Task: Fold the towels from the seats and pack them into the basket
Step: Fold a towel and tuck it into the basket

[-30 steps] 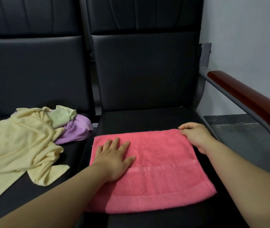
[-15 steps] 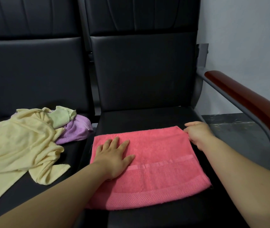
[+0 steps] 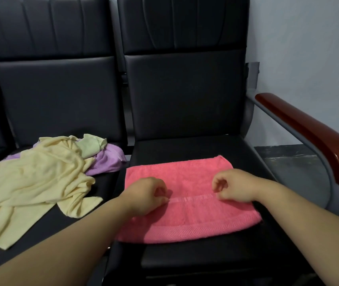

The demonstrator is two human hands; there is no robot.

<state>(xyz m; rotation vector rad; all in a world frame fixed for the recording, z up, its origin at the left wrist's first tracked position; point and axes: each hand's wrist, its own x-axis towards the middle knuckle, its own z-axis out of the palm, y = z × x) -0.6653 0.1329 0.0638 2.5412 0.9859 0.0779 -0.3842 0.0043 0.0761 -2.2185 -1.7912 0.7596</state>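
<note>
From the head camera, a pink towel (image 3: 191, 176) lies folded flat on the cushion of the right seat (image 3: 187, 146), its woven border along the near edge and a narrow band running across its middle. Both hands are over this towel. The left hand (image 3: 145, 195) sits at the left end of the band with its fingers curled under and its thumb tip touching the cloth; the right hand (image 3: 235, 186) sits near the right end of the band, fingers curled the same way, knuckles up. Whether either hand actually pinches the cloth or only rests there with curled fingers, I cannot tell. The towel lies flat, with no part plainly raised. On the left seat (image 3: 107, 182), just beside the pink towel but not touching it, is a loose heap: a crumpled yellow towel (image 3: 36, 176) on top, a purple towel (image 3: 108, 159) beneath it toward the back, and a pale green cloth (image 3: 91, 146) bunched at the far side. A brown wooden armrest (image 3: 308, 133) runs along the right of the right seat, with a grey wall (image 3: 308, 48) behind it.
</note>
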